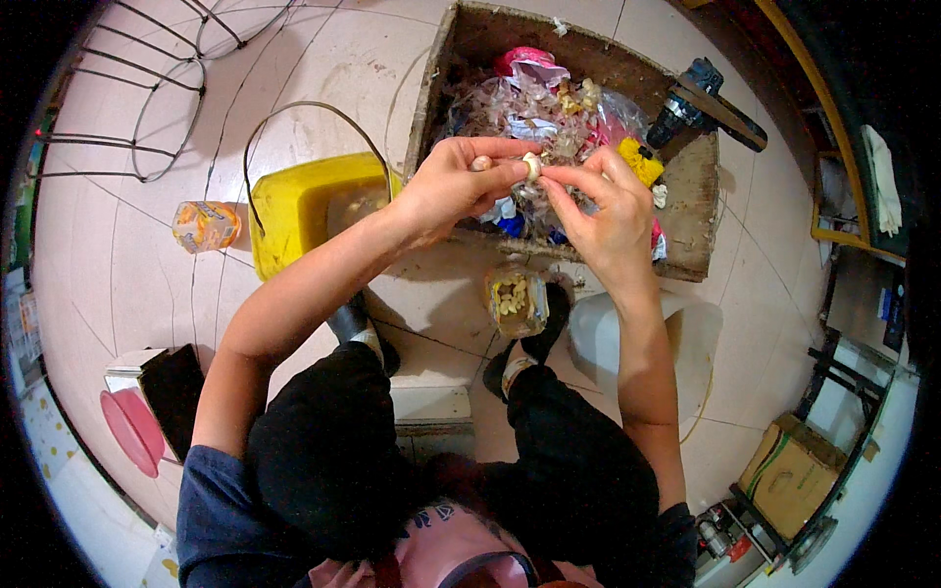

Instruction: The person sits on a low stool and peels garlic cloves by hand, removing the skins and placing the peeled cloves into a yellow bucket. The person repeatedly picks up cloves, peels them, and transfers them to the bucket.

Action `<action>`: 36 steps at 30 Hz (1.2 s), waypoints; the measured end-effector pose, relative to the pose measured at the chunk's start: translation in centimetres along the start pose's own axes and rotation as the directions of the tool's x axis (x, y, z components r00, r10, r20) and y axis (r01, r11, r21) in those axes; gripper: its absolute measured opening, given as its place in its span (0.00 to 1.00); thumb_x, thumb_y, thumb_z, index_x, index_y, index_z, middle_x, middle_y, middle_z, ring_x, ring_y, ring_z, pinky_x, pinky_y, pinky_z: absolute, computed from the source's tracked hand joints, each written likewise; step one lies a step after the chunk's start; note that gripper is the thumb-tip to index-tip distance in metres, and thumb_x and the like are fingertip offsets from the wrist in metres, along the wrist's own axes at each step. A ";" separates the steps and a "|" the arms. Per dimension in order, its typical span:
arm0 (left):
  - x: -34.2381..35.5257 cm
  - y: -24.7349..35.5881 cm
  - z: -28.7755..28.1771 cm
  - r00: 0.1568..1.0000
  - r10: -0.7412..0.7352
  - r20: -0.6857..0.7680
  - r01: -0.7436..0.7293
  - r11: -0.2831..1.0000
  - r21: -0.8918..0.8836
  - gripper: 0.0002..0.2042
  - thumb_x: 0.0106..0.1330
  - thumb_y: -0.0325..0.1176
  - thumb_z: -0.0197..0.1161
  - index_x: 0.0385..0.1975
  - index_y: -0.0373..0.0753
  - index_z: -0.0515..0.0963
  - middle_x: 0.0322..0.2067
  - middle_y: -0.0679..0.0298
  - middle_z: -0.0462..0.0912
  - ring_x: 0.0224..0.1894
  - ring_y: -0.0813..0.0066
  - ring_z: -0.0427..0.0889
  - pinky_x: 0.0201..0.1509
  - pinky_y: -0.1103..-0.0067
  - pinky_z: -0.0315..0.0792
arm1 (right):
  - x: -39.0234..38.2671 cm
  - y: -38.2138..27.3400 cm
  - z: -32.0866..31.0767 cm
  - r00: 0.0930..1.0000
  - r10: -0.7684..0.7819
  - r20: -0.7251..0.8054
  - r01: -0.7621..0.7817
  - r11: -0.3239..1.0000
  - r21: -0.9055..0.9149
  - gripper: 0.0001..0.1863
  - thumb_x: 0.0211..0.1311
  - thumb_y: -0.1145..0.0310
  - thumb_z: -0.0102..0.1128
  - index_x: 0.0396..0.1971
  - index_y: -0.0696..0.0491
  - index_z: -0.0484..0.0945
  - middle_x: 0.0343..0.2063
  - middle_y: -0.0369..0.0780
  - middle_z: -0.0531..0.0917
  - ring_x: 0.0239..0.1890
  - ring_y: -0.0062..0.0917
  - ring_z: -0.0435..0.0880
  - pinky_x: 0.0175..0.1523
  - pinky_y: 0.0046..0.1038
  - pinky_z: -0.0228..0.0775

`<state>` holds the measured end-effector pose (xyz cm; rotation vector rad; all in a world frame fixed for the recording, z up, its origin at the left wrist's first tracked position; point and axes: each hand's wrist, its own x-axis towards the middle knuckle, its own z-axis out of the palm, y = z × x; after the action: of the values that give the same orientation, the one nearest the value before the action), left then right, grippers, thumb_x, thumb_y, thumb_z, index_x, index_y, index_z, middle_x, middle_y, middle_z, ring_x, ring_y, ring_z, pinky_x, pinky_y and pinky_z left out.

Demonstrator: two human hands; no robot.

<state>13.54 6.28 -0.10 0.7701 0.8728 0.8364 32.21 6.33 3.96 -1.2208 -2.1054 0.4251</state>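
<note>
Over the wooden box [696, 235], my left hand [461, 186] pinches a pale garlic clove [532, 167] between thumb and fingertips. A second clove [480, 164] sits tucked against its curled fingers. My right hand [613, 211] meets it from the right, thumb and forefinger closed on the same clove's edge. Papery skins [490, 103] and plastic scraps fill the box below. Between my feet stands a small clear tub [517, 302] holding several peeled cloves.
Left of the box is a yellow bucket [284, 216] with a raised handle, beside an orange-patterned tub [208, 226]. A cordless drill [691, 98] rests on the box's right rim. A translucent white container [598, 338] stands near my right foot. A wire rack [147, 108] lies far left.
</note>
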 end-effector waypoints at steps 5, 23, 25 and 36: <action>-0.3 0.4 0.2 0.997 0.081 0.002 -0.079 0.961 0.265 0.16 0.64 0.32 0.60 0.51 0.37 0.76 0.20 0.80 0.71 0.20 0.93 0.61 0.23 0.91 0.56 | 0.2 -0.4 0.0 0.999 -0.034 -0.004 0.034 0.999 0.017 0.04 0.47 0.75 0.65 0.22 0.54 0.78 0.23 0.39 0.73 0.23 0.31 0.77 0.29 0.32 0.68; -0.3 0.1 -0.7 0.988 -0.087 0.131 0.101 0.989 -0.104 0.12 0.64 0.37 0.61 0.44 0.40 0.77 0.29 0.74 0.79 0.19 0.92 0.65 0.19 0.91 0.56 | 0.2 3.5 -0.7 0.992 0.119 0.048 -0.115 0.991 -0.074 0.18 0.47 0.62 0.70 0.39 0.49 0.81 0.27 0.41 0.78 0.31 0.33 0.79 0.37 0.32 0.70; -0.2 -0.2 -0.5 0.988 -0.121 0.096 0.131 0.986 -0.101 0.10 0.65 0.36 0.61 0.41 0.40 0.77 0.25 0.74 0.77 0.18 0.92 0.62 0.18 0.90 0.54 | 0.8 0.6 -0.9 0.964 0.127 0.234 -0.171 0.969 0.179 0.18 0.46 0.62 0.71 0.38 0.49 0.81 0.24 0.39 0.78 0.27 0.29 0.78 0.34 0.28 0.70; 0.0 0.5 -0.8 0.960 -0.208 0.185 0.262 0.901 -0.345 0.32 0.65 0.65 0.41 0.41 0.38 0.76 0.31 0.65 0.81 0.17 0.88 0.67 0.13 0.90 0.49 | -0.1 2.9 -0.6 0.781 0.267 0.565 -0.542 -0.162 0.825 0.06 0.53 0.68 0.64 0.27 0.54 0.80 0.23 0.34 0.77 0.19 0.15 0.72 0.25 0.17 0.64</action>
<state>12.71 6.66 -0.01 0.3797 0.6383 0.6904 34.59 7.71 2.71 -0.7787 -0.7256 2.0518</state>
